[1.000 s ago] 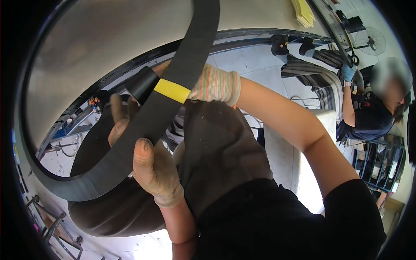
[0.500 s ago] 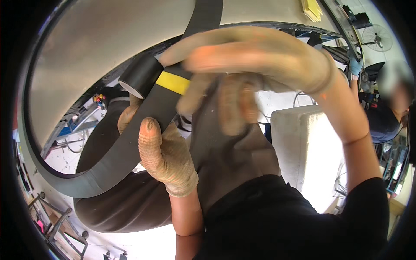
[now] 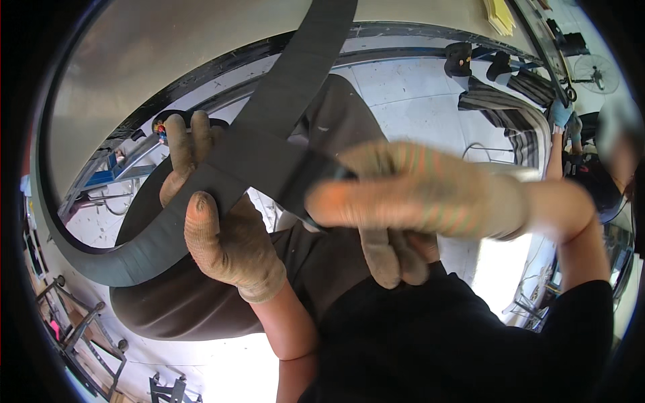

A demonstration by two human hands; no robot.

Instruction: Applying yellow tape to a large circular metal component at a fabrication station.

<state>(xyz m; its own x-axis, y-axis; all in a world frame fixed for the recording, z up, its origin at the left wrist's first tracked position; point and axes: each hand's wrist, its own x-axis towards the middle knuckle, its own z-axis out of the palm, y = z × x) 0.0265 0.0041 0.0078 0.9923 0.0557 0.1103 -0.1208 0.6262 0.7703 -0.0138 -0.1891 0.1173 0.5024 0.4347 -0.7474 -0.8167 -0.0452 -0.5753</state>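
A wide black band (image 3: 134, 260) curves like a large hoop from the top middle down and round to the left. My left hand (image 3: 238, 252), in a worn knit glove, is closed around it, thumb in front and fingers behind. To the right of the band, my gloved right hand (image 3: 437, 191) is smeared by motion and grips a roll of black tape (image 3: 312, 183). From the roll, a stretch of black tape (image 3: 259, 161) runs onto the band, across its face. No yellow shows on the band now.
A broad, pale brown panel (image 3: 168, 54) with a dark edge lies beyond the band. Yellow sheets (image 3: 499, 16) rest at the top right. A co-worker (image 3: 594, 168) and a fan (image 3: 595, 74) are on the right. Metal frames on wheels (image 3: 84, 329) stand at lower left.
The tape roll and my right hand have moved from the band's upper left side down to its right. Black tape now lies where a yellow stripe showed. My left hand has shifted slightly left.
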